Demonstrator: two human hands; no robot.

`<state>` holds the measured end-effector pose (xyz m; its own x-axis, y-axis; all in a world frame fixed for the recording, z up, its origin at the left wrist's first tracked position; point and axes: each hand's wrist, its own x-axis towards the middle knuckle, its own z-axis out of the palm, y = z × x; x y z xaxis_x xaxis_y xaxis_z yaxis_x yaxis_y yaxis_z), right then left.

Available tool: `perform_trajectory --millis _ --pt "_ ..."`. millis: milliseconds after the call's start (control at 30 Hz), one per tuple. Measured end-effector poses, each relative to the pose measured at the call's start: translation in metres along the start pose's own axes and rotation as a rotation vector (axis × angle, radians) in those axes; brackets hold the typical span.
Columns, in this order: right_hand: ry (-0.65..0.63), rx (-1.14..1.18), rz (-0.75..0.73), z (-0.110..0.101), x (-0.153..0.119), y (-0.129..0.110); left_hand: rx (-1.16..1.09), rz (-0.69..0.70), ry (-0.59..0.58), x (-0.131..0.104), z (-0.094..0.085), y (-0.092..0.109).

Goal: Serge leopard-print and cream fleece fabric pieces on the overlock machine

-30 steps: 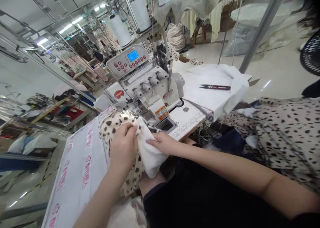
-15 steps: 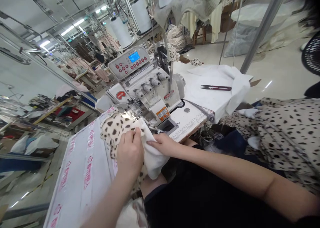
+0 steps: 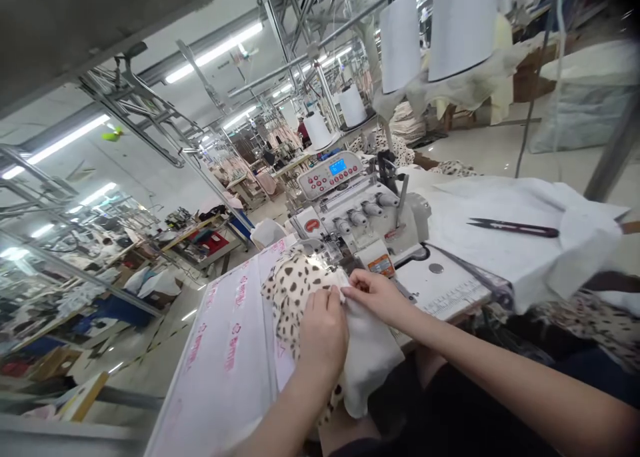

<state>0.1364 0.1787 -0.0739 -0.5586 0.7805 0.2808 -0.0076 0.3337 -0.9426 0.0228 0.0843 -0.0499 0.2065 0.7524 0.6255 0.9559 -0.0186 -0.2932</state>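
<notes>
Here at the sewing machine (image 3: 363, 210), the left hand (image 3: 325, 327) has its fingers bent down onto the spotted cloth (image 3: 295, 287), pinching it near the needle area. And the right hand (image 3: 377, 297), just beside it, grips the top edge of the white cloth (image 3: 370, 357) between thumb and fingers! That white cloth hangs over the bench (image 3: 225, 343) edge, while the snips (image 3: 515, 227) lie on white fabric (image 3: 525, 257) beyond the machine's right side.

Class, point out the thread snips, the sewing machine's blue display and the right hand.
Thread snips (image 3: 520, 227): head view, dark red handle.
Blue display (image 3: 338, 167): head view, screen's middle.
Right hand (image 3: 381, 298): head view, back of hand.
</notes>
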Motion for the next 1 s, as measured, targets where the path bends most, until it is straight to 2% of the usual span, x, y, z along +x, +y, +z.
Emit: perform_trajectory --millis 100,233,367,467,633,767,867,1000 --pt "0.011 0.035 -0.024 0.006 0.004 0.005 -0.030 -0.029 -0.037 0.004 -0.003 -0.001" --pt "0.050 0.080 -0.074 0.012 0.002 0.010 -0.098 -0.134 -0.133 0.014 -0.008 0.001" --pt "0.083 0.199 -0.039 0.019 -0.012 0.017 -0.157 -0.208 -0.073 0.013 -0.004 0.006" --pt "0.019 0.273 0.060 0.022 -0.026 0.026 -0.232 -0.200 -0.033 0.006 0.000 0.005" --pt "-0.098 0.107 0.084 0.015 -0.037 0.029 -0.324 -0.218 -0.029 0.005 0.000 0.001" --pt "-0.116 0.055 0.073 0.010 -0.038 0.028 -0.309 -0.232 -0.025 0.008 0.001 -0.002" --pt "-0.125 0.068 0.083 0.010 -0.039 0.030 -0.255 -0.182 -0.059 0.010 0.001 -0.004" --pt "-0.126 0.087 0.083 0.012 -0.040 0.032 -0.200 -0.143 -0.030 0.017 -0.003 -0.003"
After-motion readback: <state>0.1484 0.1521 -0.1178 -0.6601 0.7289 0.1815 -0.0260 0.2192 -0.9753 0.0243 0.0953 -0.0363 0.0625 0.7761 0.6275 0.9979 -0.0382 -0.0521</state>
